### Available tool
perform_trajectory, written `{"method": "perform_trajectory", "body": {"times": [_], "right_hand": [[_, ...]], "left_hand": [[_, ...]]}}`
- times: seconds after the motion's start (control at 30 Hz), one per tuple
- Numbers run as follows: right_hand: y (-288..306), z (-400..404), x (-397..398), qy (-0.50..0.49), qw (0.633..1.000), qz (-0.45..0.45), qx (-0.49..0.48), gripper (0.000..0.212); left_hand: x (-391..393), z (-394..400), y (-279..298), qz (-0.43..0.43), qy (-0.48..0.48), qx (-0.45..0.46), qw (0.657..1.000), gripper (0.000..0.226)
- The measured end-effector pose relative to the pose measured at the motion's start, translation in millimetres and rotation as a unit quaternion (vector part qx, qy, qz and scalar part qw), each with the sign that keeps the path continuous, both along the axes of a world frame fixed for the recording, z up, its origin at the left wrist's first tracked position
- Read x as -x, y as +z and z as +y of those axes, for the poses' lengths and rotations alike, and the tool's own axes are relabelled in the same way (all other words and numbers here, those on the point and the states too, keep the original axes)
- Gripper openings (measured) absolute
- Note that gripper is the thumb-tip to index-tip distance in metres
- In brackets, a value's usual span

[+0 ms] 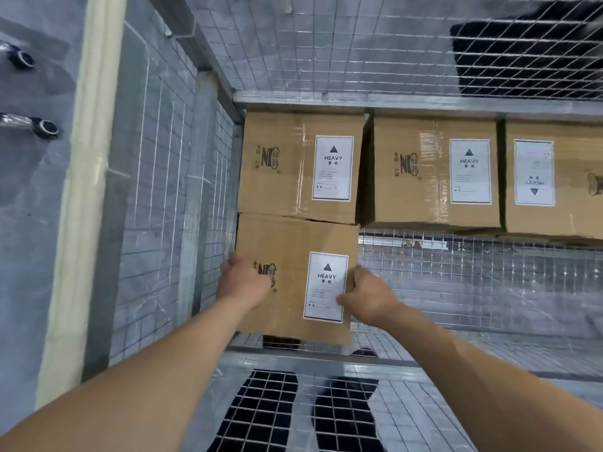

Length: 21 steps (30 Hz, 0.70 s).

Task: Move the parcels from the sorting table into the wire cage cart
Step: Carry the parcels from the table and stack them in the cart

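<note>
1. Head view, progress: 4 cardboard parcels are already inside the wire cage cart (473, 282). 3 sit in a row along the far wall: the far-left parcel (280, 164), the middle parcel (421, 171) and the right parcel (571, 181), which runs off the frame edge.
2. The near parcel (287, 243) is the one being placed right now. It's tucked into the left corner, touching the far-left parcel behind it and close against the left mesh wall.
3. Hands: the left hand (243, 282) is on the parcel's left edge with fingers bent over it, and the right hand (368, 300) grips the right edge, thumb lying on the label. I'd say both have hold of it, so the drop isn't finished.
4. What's left: there's plenty of bare cage floor to the right of this parcel. The sorting desk isn't in view, so no idea how many parcels remain.
5. Materials: brown corrugated cardboard, boxy shape, shiny clear tape along the seams, a white rectangular "HEAVY" label (326, 285) with a black triangle on each.
6. The cage is a silvery grid of thin welded wire with flat metal frame bars. The floor outside looks like grey tile.
</note>
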State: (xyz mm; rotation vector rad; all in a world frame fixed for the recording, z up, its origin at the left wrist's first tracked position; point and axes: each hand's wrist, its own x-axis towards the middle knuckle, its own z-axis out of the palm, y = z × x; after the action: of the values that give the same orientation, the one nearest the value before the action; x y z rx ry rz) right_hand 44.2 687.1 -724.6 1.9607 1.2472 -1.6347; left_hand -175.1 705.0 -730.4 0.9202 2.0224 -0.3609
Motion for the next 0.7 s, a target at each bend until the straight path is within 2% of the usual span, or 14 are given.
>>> {"method": "perform_trajectory", "body": {"times": [0.17,0.3,0.4,0.7], "right_hand": [[38.2,1.1,-12.5,0.101,0.992,-0.039,-0.069,0.047],[90.8,2.1,-30.5,0.146,0.979,-0.089,-0.112,0.062],[138.5,-0.6,-48.3,0.149,0.973,-0.109,-0.140,0.063],[309.9,-26.6,-114.2,0.069,0.945,-0.164,-0.273,0.054]], "left_hand": [[-9.9,-0.2,41.8,0.016,-0.155,-0.028,0.987,0.072],[-29.3,4.9,96.7,0.032,-0.302,-0.052,0.951,0.055],[-52.3,10.9,149.9,0.035,-0.393,-0.073,0.916,0.050],[-137.4,7.3,336.6,-0.019,-0.487,-0.157,0.859,0.059]]}}
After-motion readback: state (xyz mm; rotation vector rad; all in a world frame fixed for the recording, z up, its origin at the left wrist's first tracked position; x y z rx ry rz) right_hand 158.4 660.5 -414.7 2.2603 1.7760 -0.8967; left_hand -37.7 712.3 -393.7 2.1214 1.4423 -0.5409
